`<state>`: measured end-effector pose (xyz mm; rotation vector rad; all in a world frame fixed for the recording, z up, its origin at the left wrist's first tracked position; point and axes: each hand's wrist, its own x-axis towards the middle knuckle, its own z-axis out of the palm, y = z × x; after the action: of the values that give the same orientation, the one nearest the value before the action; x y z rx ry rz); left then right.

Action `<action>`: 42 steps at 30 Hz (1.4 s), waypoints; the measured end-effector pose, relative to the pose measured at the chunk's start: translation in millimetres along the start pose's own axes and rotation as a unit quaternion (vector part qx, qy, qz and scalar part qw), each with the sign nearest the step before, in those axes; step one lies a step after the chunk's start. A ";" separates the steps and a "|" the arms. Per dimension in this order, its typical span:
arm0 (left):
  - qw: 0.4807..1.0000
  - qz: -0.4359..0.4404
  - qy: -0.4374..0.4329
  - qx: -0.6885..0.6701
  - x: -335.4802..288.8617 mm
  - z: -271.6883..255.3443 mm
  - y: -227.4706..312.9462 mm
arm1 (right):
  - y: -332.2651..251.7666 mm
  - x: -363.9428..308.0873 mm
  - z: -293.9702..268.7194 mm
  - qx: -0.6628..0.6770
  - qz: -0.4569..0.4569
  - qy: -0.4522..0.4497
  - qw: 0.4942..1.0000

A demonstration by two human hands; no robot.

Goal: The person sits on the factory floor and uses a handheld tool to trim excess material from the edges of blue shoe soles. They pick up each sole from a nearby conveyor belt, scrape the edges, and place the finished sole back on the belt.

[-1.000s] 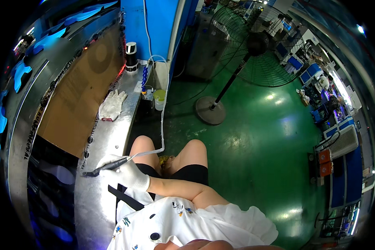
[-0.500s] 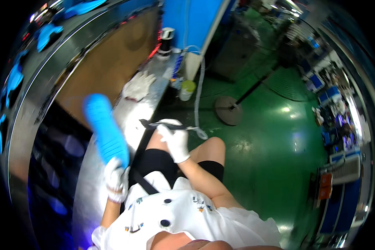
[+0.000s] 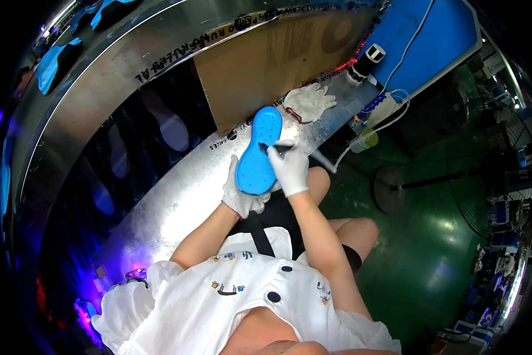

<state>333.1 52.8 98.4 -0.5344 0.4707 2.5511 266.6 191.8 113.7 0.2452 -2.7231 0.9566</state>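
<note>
L hand (image 3: 242,195), white glove, gripping blue shoe sole (image 3: 259,152) from below at its heel end; sole tilted, toe pointing ~12 o'clock, held just above metal worktop (image 3: 177,195) edge. R hand (image 3: 289,168), also gloved, closed around dark pen-like tool (image 3: 276,147), tip touching sole's right edge approx mid-length. Tool has pale hose (image 3: 337,163) running off toward 2 o'clock. Spare pair of white gloves (image 3: 308,102) lying on worktop at 1 o'clock of sole, near but apart. Brown board (image 3: 272,59) leaning behind, 12 o'clock. Green floor (image 3: 431,248) at 4 o'clock.
</note>
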 end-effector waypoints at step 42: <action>0.931 -0.065 -0.355 -0.046 -19.6 62.1 13.1 | -78.1 -99.3 -119.5 0.199 -0.286 0.068 0.935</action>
<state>324.6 60.3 163.8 0.3310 0.0473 2.4252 400.7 214.7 222.0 0.9430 -2.1036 1.2567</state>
